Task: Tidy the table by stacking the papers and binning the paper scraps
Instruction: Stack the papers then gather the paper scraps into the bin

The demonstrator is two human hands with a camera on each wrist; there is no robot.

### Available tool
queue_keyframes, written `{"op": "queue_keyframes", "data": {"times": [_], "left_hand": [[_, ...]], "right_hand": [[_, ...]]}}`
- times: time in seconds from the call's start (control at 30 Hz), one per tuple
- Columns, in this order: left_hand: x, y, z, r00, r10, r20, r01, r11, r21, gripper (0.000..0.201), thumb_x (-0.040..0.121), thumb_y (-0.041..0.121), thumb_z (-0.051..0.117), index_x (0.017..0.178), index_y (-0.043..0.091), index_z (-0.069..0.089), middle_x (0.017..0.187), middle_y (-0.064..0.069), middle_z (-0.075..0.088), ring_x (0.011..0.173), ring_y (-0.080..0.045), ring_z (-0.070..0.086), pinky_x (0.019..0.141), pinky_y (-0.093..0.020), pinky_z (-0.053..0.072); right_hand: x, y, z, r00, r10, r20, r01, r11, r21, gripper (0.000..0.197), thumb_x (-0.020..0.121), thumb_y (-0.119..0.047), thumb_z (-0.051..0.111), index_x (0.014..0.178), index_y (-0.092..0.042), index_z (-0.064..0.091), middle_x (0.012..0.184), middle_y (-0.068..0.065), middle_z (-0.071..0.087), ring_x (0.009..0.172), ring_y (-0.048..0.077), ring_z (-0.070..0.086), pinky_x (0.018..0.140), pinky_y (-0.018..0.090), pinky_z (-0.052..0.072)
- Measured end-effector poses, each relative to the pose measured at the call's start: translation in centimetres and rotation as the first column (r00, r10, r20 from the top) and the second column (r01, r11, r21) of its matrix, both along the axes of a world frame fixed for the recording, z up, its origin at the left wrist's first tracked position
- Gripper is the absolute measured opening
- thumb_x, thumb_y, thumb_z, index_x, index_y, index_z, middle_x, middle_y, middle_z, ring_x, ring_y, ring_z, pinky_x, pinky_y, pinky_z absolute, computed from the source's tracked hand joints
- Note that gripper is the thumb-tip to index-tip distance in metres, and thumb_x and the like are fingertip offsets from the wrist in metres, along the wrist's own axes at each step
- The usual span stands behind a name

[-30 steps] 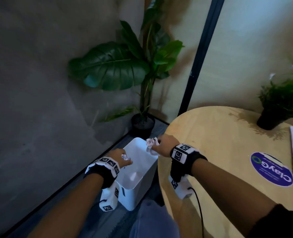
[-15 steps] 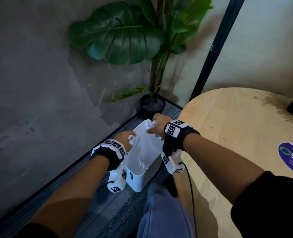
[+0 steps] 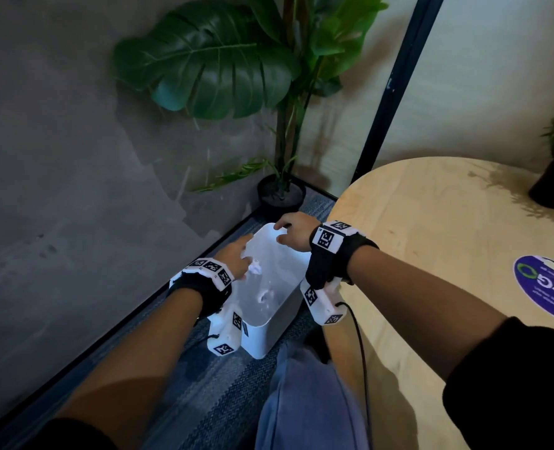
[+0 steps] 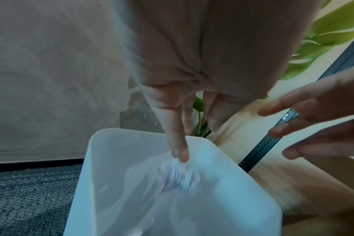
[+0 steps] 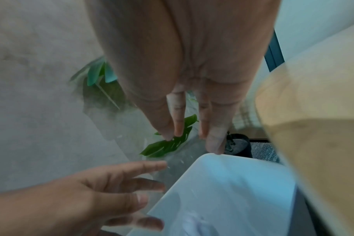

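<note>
Head view: both hands (image 3: 236,256) (image 3: 293,230) spread above bin (image 3: 269,332), scrap (image 4: 177,177) falling.

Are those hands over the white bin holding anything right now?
Nothing: left hand and right hand are open; a paper scrap is dropping into the bin.

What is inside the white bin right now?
Crumpled paper scraps lie in the white bin, one blurred scrap just below the left hand. The bin's bottom is unclear.
</note>
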State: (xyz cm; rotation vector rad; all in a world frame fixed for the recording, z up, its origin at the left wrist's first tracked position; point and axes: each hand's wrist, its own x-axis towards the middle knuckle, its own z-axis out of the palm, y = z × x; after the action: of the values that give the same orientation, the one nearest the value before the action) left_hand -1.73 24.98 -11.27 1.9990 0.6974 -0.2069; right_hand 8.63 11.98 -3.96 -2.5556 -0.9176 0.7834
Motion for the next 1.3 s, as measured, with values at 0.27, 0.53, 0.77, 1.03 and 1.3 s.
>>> {"op": "queue_keyframes", "data": {"times": [0.27,0.53,0.77,1.03,1.3], "left_hand": [[-0.6,-1.6,4.3,0.981,-0.178,0.073,0.166,0.976,0.139,0.034,0.093,-0.005,0.037,0.114,0.007,0.061,0.097,-0.007,0.06,0.085,-0.025,0.057,0.068,-0.029,0.046],[-0.1,-7.5,13.4,0.899,-0.408,0.16,0.343,0.882,0.325,0.021,0.091,0.001,0.052,0.102,0.012,0.065,0.088,-0.005,0.065,0.081,-0.019,0.06,0.071,-0.027,0.044],[1.9,-18.3,19.2,0.763,-0.633,0.135,0.536,0.734,0.417,0.016,0.092,0.01,0.054,0.104,0.017,0.062,0.089,-0.003,0.065,0.066,-0.018,0.061,0.061,-0.029,0.052],[3.3,-33.7,17.7,0.518,-0.854,0.044,0.771,0.488,0.409,0.022,0.092,0.015,0.054,0.113,0.017,0.062,0.1,-0.003,0.063,0.077,-0.016,0.055,0.071,-0.023,0.044],[4.2,-43.8,12.3,0.475,-0.87,-0.135,0.825,0.387,0.411,0.059,0.084,0.026,0.066,0.137,0.018,0.04,0.138,-0.015,0.036,0.119,-0.03,0.051,0.101,-0.036,0.044]], "right_hand": [[-1.4,-8.5,3.4,0.998,-0.034,0.061,0.018,0.97,0.241,0.022,0.091,-0.006,0.051,0.103,-0.009,0.069,0.1,0.003,0.066,0.09,0.016,0.059,0.079,0.026,0.04],[-2.9,-20.8,5.9,0.964,-0.262,0.045,0.236,0.921,0.312,0.024,0.088,-0.006,0.055,0.079,-0.027,0.062,0.08,-0.003,0.061,0.072,0.013,0.057,0.078,0.038,0.051],[-7.2,-32.4,8.2,0.798,-0.595,0.099,0.522,0.763,0.381,0.015,0.085,-0.008,0.058,0.086,-0.02,0.066,0.089,0.002,0.064,0.08,0.017,0.057,0.08,0.031,0.047],[-10.8,-48.1,6.8,0.493,-0.825,0.277,0.866,0.494,-0.071,0.046,0.082,-0.032,0.065,0.124,-0.022,0.051,0.133,0.016,0.042,0.127,0.035,0.038,0.101,0.039,0.036],[-11.8,-55.1,4.1,0.491,-0.856,0.165,0.865,0.456,-0.209,0.095,0.065,-0.031,0.082,0.143,-0.029,0.027,0.147,0.018,0.032,0.126,0.034,0.046,0.099,0.042,0.045]]}}
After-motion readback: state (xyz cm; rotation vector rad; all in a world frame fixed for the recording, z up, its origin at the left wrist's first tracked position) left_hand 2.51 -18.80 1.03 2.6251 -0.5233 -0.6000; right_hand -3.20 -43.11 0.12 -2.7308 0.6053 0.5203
